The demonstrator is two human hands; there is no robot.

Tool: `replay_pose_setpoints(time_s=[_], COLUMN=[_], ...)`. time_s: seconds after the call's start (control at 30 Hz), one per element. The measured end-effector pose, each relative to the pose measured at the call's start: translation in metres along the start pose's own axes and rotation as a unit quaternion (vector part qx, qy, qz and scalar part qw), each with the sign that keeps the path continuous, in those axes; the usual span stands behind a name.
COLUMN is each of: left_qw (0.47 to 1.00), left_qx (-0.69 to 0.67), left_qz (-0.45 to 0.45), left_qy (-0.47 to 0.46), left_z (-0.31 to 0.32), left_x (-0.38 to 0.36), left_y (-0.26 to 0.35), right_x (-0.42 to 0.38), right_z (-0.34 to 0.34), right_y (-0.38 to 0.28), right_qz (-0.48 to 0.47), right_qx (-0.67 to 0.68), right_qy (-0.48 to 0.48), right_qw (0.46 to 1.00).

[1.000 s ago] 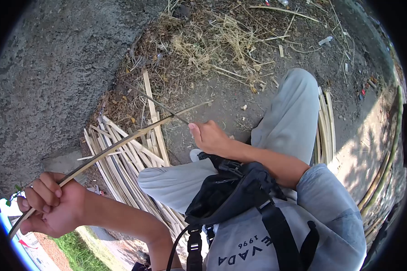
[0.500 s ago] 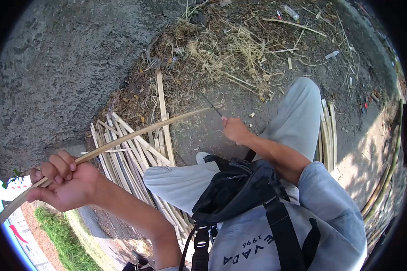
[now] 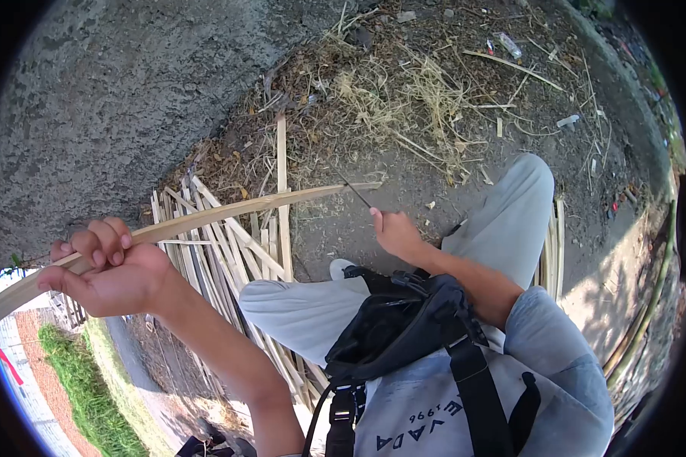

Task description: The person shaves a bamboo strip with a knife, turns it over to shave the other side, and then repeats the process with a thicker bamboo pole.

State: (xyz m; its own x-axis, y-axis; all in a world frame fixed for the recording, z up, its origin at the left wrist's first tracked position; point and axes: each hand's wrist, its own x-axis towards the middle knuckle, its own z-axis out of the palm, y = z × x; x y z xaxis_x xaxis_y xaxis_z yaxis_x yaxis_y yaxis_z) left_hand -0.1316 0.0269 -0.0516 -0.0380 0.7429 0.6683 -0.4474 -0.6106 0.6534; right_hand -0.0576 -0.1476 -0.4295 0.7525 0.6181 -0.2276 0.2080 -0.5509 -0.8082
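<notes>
My left hand (image 3: pixel 110 263) is wrapped around a long, pale bamboo strip (image 3: pixel 229 212), which runs from the left edge of the view past the hand to above the bare ground in the middle. In my right hand (image 3: pixel 396 232) is a knife (image 3: pixel 356 192) with a thin dark blade, its handle mostly hidden inside the closed fingers. The blade crosses the strip a little short of the strip's far end. Below the strip, to the left of my bent knee, lies a pile of split bamboo strips (image 3: pixel 225 259).
A rough grey rock or wall (image 3: pixel 129 107) rises at the upper left. Dry shavings (image 3: pixel 434 99) litter the ground ahead. More strips (image 3: pixel 558 244) lie beyond my right leg, and long poles (image 3: pixel 648 312) lie at the far right. A black bag (image 3: pixel 404 320) rests on my lap.
The knife has shifted slightly back along the strip, away from its far end. My left hand and the strip's near part have risen a little in view. The whole view has tilted slightly.
</notes>
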Motion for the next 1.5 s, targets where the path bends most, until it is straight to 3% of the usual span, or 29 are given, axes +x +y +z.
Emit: replay_pose_setpoints(time_s=[0.2, 0.33, 0.43, 0.63, 0.93, 1.03, 1.13, 1.43, 1.5], left_qw=[1.0, 0.997, 0.999, 0.997, 0.994, 0.995, 0.995, 0.997, 0.996], left_qx=[-0.017, -0.059, -0.025, -0.064, -0.076, -0.074, -0.075, -0.064, -0.074], left_qz=[-0.019, -0.032, -0.025, -0.028, -0.025, -0.026, -0.031, -0.025, -0.028], left_qy=[0.003, -0.025, -0.019, -0.044, -0.073, -0.061, -0.063, -0.042, -0.045], left_z=[0.002, 0.004, 0.008, 0.016, 0.016, 0.018, 0.016, 0.016, 0.016], left_x=[0.005, -0.002, -0.002, -0.012, -0.019, -0.018, -0.016, -0.012, -0.012], left_y=[-0.002, 0.002, 0.003, 0.007, 0.013, 0.012, 0.011, 0.007, 0.007], right_x=[0.006, 0.013, 0.011, 0.008, 0.011, 0.013, 0.013, 0.015, 0.017], right_z=[0.012, 0.007, 0.015, 0.002, 0.011, 0.007, 0.006, 0.013, 0.02], right_y=[0.054, 0.055, 0.063, 0.049, 0.065, 0.062, 0.059, 0.066, 0.075], right_qz=[0.029, 0.038, 0.008, 0.055, 0.044, 0.12, 0.134, 0.121, 0.076], right_qx=[-0.046, -0.076, -0.09, -0.063, -0.063, -0.041, -0.043, -0.043, -0.068], right_qy=[-0.013, -0.046, -0.026, -0.033, -0.027, -0.075, -0.077, -0.07, -0.03], right_qw=[0.998, 0.995, 0.996, 0.996, 0.997, 0.989, 0.987, 0.989, 0.994])
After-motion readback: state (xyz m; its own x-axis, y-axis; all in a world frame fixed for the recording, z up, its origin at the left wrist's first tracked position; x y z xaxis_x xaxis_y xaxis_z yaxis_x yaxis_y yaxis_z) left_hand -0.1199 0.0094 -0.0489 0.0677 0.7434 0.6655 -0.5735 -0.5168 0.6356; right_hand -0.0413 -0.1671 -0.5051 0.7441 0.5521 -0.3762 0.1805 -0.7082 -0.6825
